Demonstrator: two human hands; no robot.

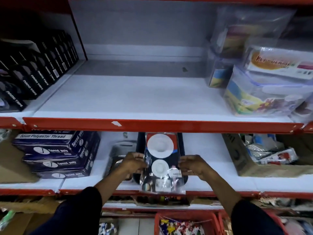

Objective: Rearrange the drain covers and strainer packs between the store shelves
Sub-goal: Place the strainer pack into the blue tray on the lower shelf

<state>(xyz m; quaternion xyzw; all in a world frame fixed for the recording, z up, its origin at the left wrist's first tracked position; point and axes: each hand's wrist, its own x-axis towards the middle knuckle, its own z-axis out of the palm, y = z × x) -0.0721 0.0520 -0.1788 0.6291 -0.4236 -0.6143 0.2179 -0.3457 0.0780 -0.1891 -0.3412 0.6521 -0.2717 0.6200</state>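
A strainer pack [160, 160] in clear plastic, with two white round strainers on a dark and red card, is held upright in front of the middle shelf [203, 184]. My left hand [133, 162] grips its left edge and my right hand [194, 164] grips its right edge. Behind it stand more dark packs of the same kind, mostly hidden. To the left, behind my left hand, lies a blurred metallic drain cover pack [118, 150]. The upper shelf [135, 99] is bare in its middle stretch.
Black Nano Tape boxes [33, 77] line the upper shelf's left. Clear plastic containers [264, 92] are stacked at its right. Blue thread boxes [55, 153] sit left on the middle shelf, a cardboard box of packets [264, 156] right. A red basket [184, 224] stands below.
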